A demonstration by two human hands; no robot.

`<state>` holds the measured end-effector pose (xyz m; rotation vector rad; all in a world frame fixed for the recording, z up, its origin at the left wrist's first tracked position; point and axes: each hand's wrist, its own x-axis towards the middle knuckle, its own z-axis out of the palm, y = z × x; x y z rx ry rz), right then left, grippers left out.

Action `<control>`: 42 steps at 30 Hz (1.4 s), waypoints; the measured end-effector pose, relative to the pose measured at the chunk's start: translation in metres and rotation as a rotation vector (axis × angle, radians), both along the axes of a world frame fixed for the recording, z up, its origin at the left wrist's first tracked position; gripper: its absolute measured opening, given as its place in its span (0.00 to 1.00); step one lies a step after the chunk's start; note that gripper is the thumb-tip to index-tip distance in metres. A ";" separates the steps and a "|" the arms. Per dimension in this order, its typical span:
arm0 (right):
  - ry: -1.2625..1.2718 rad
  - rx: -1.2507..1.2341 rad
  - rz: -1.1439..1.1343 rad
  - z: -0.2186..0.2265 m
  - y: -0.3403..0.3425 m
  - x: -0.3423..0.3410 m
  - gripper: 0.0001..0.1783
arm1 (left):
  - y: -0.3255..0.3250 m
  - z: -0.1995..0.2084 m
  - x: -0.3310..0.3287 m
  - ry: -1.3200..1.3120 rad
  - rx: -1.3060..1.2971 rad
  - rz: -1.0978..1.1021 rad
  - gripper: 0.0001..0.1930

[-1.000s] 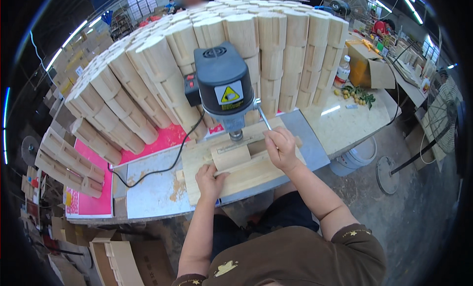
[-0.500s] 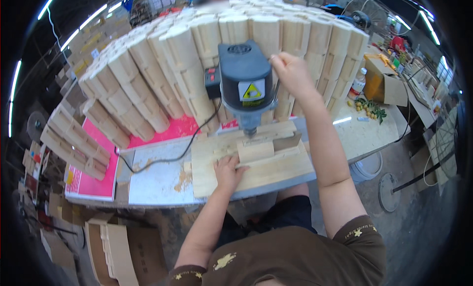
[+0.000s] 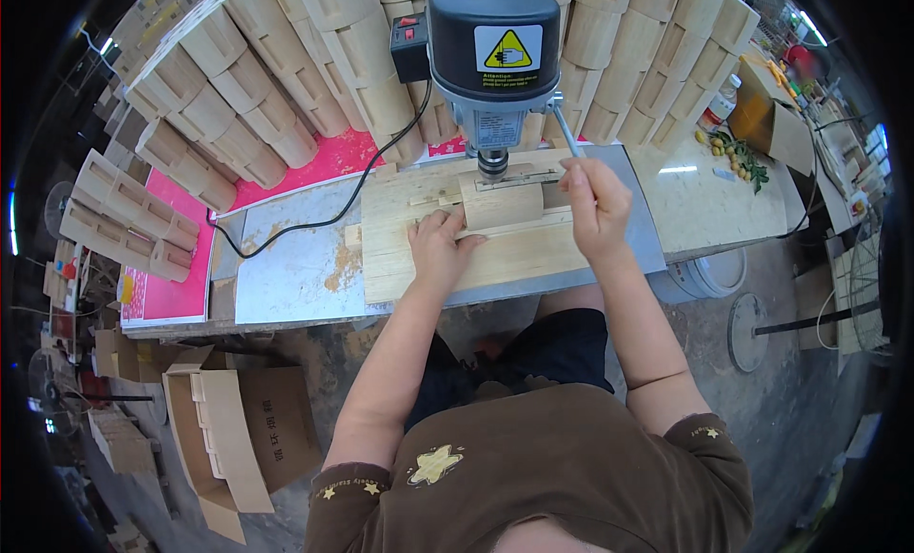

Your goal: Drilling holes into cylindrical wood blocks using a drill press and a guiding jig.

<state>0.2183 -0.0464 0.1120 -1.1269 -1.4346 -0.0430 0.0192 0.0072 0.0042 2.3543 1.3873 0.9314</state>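
Note:
A drill press (image 3: 490, 53) with a dark blue housing stands in front of me, its metal chuck (image 3: 492, 163) low over a pale, rounded wooden block (image 3: 505, 206). The block lies on a flat wooden board (image 3: 409, 277), against a wooden strip (image 3: 524, 227). My left hand (image 3: 440, 248) rests on the board at the block's left end, fingers spread and the thumb along the strip. My right hand (image 3: 600, 206) is closed around the end of the press's lever (image 3: 567, 129), right of the block. Whether the drill tip is in the wood is hard to see.
Stacked columns of grooved wooden pieces (image 3: 343, 53) stand behind the press on pink sheeting (image 3: 333, 158). A black cable (image 3: 357, 187) curves over the left tabletop. Fruit with leaves (image 3: 733, 153) and a bottle (image 3: 722, 104) lie right. Below are a cardboard box (image 3: 243, 429) and a white bucket (image 3: 705, 272).
My right hand has come down and toward me with the lever, and the chuck sits closer to the block. My left hand stays beside the block. The view has tilted downward.

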 end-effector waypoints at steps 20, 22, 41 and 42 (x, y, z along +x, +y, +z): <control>-0.142 -0.213 -0.258 0.131 0.097 0.020 0.19 | 0.000 -0.004 -0.004 -0.079 0.026 0.030 0.19; -0.174 -0.271 -0.205 0.125 0.121 0.039 0.18 | 0.005 0.003 -0.002 -0.103 -0.077 0.007 0.22; -0.528 -0.587 0.171 -0.018 -0.043 0.031 0.13 | -0.057 0.052 -0.103 -0.364 -0.116 -0.277 0.15; -0.551 -0.590 0.189 -0.018 -0.051 0.026 0.12 | -0.069 0.061 -0.115 -0.370 -0.137 -0.263 0.15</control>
